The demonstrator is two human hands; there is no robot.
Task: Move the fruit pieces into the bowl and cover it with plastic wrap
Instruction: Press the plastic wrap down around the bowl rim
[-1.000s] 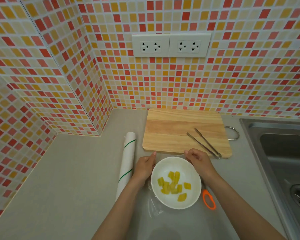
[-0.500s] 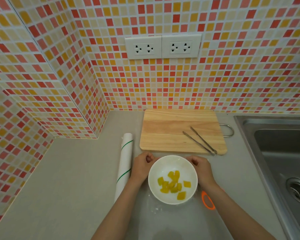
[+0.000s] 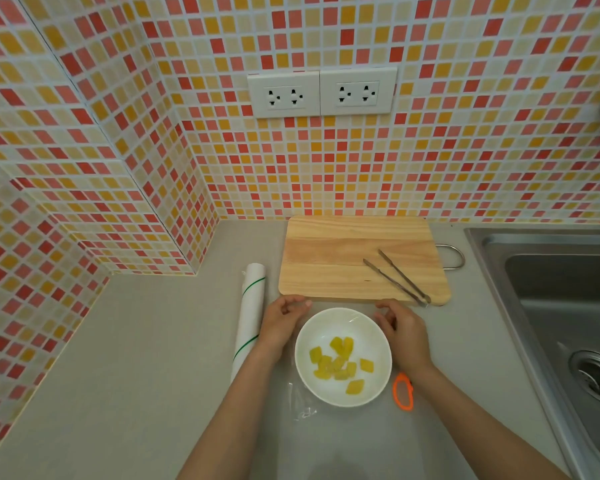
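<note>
The white bowl (image 3: 343, 357) stands on the grey tabletop (image 3: 146, 375), low in the head view and just right of centre. Yellow fruit pieces (image 3: 338, 363) lie clustered on its floor. A sheet of clear plastic wrap (image 3: 302, 403) lies under and around the bowl; its crinkled edge shows at the bowl's 7 o'clock, and a faint glint of film crosses the rim at 1 o'clock.

The left hand (image 3: 282, 322) sits at the bowl's 10 o'clock, fingers curled with thumb and fingertips drawn together as if pinching the film; the film itself is too faint there to confirm the grasp. The right hand (image 3: 400, 329) sits at the bowl's 2 o'clock, fingers likewise curled inward at the rim; whether they grasp the film cannot be told.

At 9 o'clock of the bowl, beyond the left hand, lies the wrap roll (image 3: 250, 317), white with green lines. At 4 o'clock, beside the right wrist, lies an orange ring-shaped item (image 3: 403, 392). At 12 o'clock lies a wooden cutting board (image 3: 347, 258) with metal tongs (image 3: 397, 277) on its right part. A steel sink (image 3: 561, 306) occupies 3 o'clock. A tiled wall with two socket plates (image 3: 321, 91) stands behind.
</note>
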